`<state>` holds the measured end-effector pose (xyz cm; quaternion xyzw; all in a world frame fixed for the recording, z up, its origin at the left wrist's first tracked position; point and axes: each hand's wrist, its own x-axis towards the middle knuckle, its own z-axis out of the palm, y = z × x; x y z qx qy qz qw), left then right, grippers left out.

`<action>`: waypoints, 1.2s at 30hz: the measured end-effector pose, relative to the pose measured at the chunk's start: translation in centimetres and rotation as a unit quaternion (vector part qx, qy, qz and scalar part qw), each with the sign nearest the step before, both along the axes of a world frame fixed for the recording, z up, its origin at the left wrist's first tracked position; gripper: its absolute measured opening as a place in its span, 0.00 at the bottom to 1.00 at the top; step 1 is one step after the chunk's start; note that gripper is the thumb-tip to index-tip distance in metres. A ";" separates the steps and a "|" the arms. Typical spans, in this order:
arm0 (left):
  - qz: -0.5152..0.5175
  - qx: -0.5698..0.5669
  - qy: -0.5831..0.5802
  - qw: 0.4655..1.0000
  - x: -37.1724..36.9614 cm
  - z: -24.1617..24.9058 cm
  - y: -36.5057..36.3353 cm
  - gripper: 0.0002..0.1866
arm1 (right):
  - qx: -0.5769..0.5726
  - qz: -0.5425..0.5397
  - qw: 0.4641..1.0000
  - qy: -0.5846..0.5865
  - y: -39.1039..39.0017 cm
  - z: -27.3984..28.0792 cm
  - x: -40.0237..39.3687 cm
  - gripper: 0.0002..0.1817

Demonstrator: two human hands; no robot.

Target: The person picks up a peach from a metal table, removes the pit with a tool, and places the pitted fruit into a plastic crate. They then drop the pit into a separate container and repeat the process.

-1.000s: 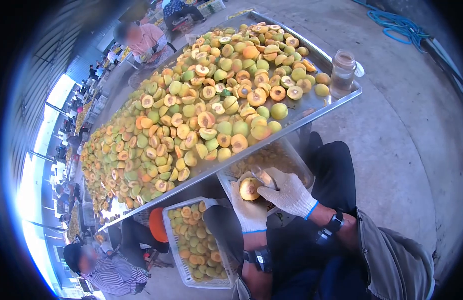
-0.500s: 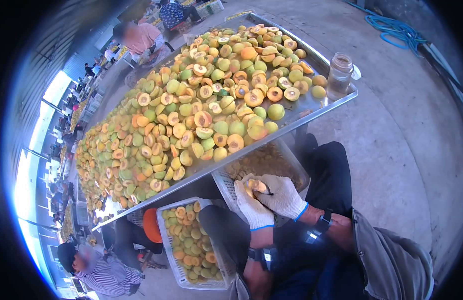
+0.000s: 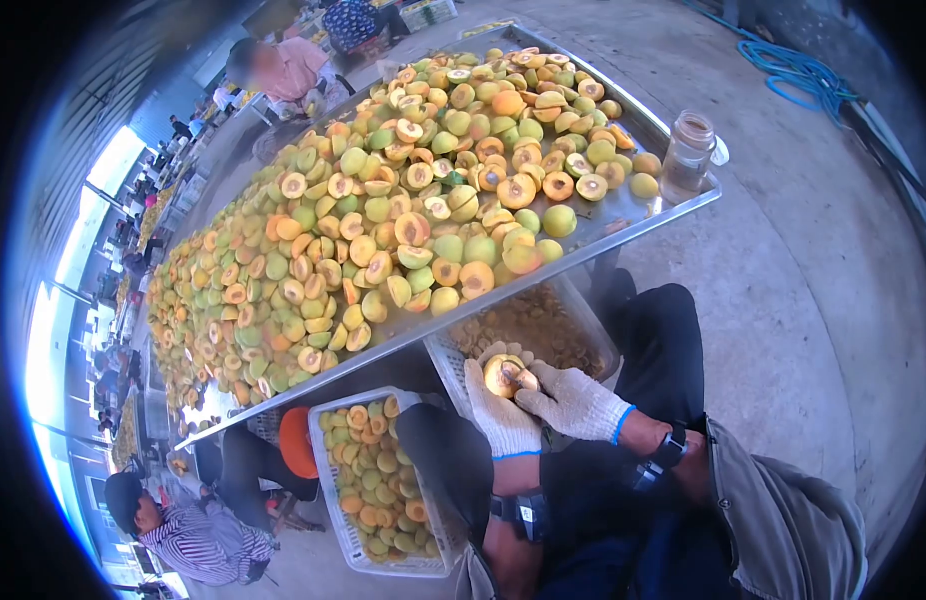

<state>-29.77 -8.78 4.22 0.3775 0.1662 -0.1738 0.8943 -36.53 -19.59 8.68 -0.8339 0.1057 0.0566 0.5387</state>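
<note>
My left hand (image 3: 500,405), in a white knitted glove, is wrapped round a halved apricot (image 3: 503,375) with its cut face up. The gloved fingers of my right hand (image 3: 573,398) are pinched at the fruit's right edge; any small tool in them is hidden. Both hands are above my lap, just in front of a crate of pits and scraps (image 3: 603,340). Beyond them, a metal tray table (image 3: 673,212) bears a large heap of halved apricots (image 3: 413,229).
A glass jar (image 3: 689,155) stands at the tray's right corner. A white crate of apricot halves (image 3: 383,480) sits beside my left knee, near an orange stool (image 3: 298,442). One co-worker (image 3: 208,540) sits at lower left, another (image 3: 283,75) across the tray. A blue hose (image 3: 798,75) lies upper right.
My left hand has opened up a little round the fruit, whose cut face now shows. My right hand has turned and shifted slightly right. The view has moved slightly.
</note>
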 end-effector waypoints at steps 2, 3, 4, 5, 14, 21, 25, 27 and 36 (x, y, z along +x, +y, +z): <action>0.000 0.002 0.000 1.000 -0.1 0.5 -0.1 0.27 | -0.015 0.004 1.000 0.007 0.2 -0.3 0.0 0.25; 0.000 0.005 0.002 1.000 -0.2 0.9 -0.2 0.27 | -0.030 0.006 0.999 0.014 0.2 -0.4 0.0 0.25; 0.000 0.009 0.005 1.000 -0.3 1.1 -0.3 0.27 | -0.031 0.006 0.999 0.014 0.2 -0.4 0.0 0.25; 0.000 0.008 0.005 1.000 -0.4 1.1 -0.3 0.27 | -0.038 0.006 0.999 0.018 0.2 -0.3 0.0 0.26; -0.013 0.020 0.020 1.000 -0.5 2.2 -0.3 0.25 | -0.029 0.030 0.999 0.017 -0.4 0.7 -0.5 0.27; -0.035 0.069 -0.099 0.992 -0.5 2.2 0.3 0.24 | 0.057 0.019 0.997 0.047 -0.1 1.2 -1.0 0.28; -0.057 0.107 -0.098 0.988 -0.5 2.7 0.7 0.24 | 0.070 0.039 0.990 0.116 0.0 1.2 -1.0 0.28; -0.053 0.105 -0.101 0.988 -0.4 2.2 0.7 0.24 | 0.115 0.037 0.977 0.175 0.0 1.8 -1.2 0.29; -0.088 0.145 -0.140 0.976 -0.3 3.0 1.1 0.28 | 0.159 0.030 0.973 0.167 0.6 0.7 -1.9 0.29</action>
